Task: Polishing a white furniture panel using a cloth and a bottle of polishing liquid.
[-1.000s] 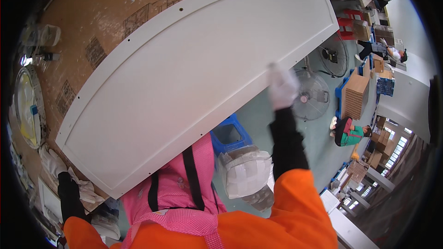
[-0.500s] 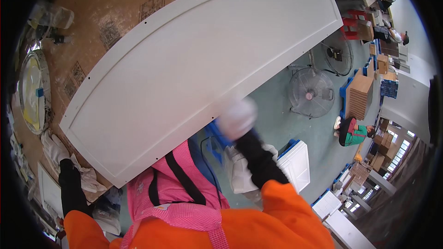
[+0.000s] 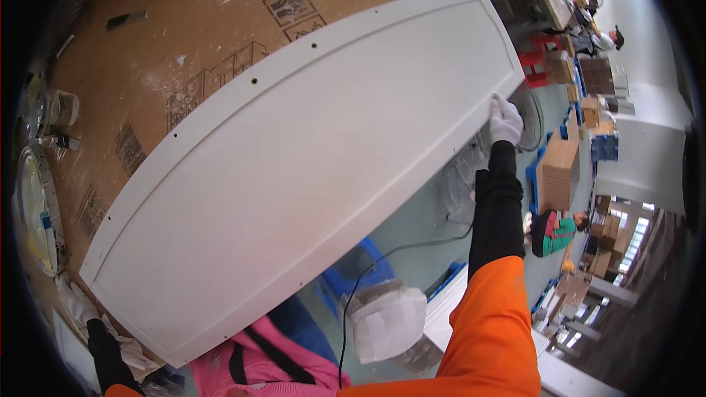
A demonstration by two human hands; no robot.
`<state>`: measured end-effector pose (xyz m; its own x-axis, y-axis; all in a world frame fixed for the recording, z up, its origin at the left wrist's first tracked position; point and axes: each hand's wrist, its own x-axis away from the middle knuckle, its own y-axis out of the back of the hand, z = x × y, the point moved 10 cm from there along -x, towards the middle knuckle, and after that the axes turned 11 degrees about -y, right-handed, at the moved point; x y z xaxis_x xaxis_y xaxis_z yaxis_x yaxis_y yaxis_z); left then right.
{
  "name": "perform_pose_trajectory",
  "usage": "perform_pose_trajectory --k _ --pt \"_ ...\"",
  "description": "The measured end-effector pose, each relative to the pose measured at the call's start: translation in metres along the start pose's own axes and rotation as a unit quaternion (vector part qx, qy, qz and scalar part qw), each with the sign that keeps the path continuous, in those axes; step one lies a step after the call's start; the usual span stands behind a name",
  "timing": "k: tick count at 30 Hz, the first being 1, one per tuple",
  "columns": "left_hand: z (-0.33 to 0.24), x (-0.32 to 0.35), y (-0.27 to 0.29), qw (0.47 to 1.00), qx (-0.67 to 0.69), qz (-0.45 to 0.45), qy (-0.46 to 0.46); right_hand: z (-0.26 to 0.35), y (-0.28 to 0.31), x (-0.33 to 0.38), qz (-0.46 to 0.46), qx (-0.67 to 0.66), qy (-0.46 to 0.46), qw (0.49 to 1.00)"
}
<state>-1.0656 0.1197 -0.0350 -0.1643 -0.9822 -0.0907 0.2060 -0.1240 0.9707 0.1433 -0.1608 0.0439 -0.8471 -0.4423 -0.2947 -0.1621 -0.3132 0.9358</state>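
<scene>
A large white panel with one curved long edge, one straight long edge and a raised border lies slantwise before me. Small dark holes dot its rim. My right hand, in a white glove, is at the right end of the straight edge, its fingers together and bent over the border. My left hand, also gloved in white, is past the panel's left end, its fingers stretched out beside a crumpled white cloth. I see nothing held in it.
Under the panel is a brown cardboard-covered table. A round, yellow-smeared container stands at its left. On the floor side are a blue plastic stool, a white wrapped bundle, a black cable and stacked cardboard. A person sits farther right.
My right hand has swept from the middle of the straight edge to its right end, arm stretched out. The view has shifted, and the panel appears lower. My left hand stays near the cloth.
</scene>
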Motion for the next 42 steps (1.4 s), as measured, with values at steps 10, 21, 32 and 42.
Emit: perform_pose_trajectory --k 10,21,32,42 --pt "-0.085 -0.005 0.072 0.998 -0.029 -0.038 0.031 0.144 0.031 0.191 -0.023 0.020 0.216 0.976" --pt "-0.101 0.001 0.071 0.969 0.088 -0.050 0.225 0.336 0.067 0.426 0.191 -0.176 0.474 0.841" --pt "-0.110 0.006 0.076 0.968 0.077 -0.108 0.213 0.472 -0.028 0.348 0.119 -0.089 0.336 0.930" --pt "-0.114 0.008 0.092 0.958 0.110 -0.147 0.222 0.581 0.033 0.564 0.259 -0.266 0.414 0.831"
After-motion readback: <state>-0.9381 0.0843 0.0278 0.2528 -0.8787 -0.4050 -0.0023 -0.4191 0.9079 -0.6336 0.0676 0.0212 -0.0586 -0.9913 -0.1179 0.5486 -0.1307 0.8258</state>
